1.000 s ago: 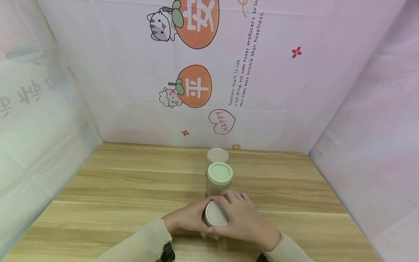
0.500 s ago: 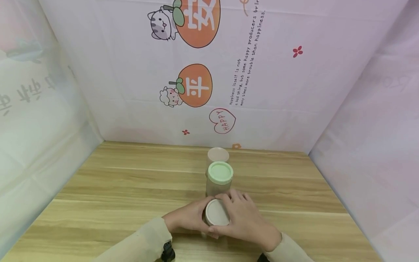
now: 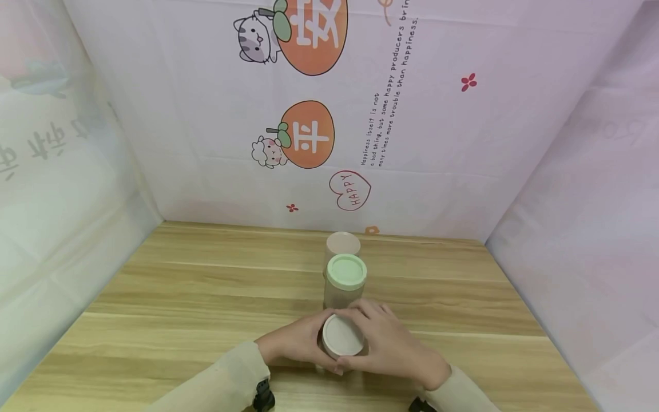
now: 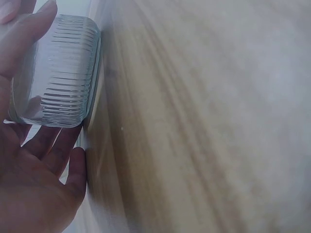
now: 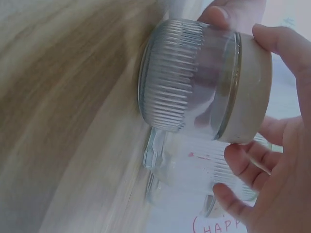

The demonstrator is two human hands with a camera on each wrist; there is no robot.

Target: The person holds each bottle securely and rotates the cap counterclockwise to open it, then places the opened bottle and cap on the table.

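Observation:
A ribbed clear glass jar (image 5: 170,77) stands on the wooden table with a beige lid (image 3: 343,336) on it. My left hand (image 3: 298,341) curls round the jar's side and holds it; its fingers also show beside the glass in the left wrist view. From the right, my right hand (image 3: 388,346) grips the lid's rim between thumb and fingers. Behind the hands stands a second jar with a green lid (image 3: 347,272). A third jar with a pinkish-beige lid (image 3: 343,244) is farther back, partly hidden by the green-lidded one.
The wooden table (image 3: 216,286) reaches back to a white printed cloth (image 3: 422,126). More cloth hangs along the left (image 3: 62,189) and right sides. The three jars stand in a line from front to back.
My right hand has turned slightly and shifted a little to the right at the lid, so more of the lid's top shows. My left hand and the other jars stay put.

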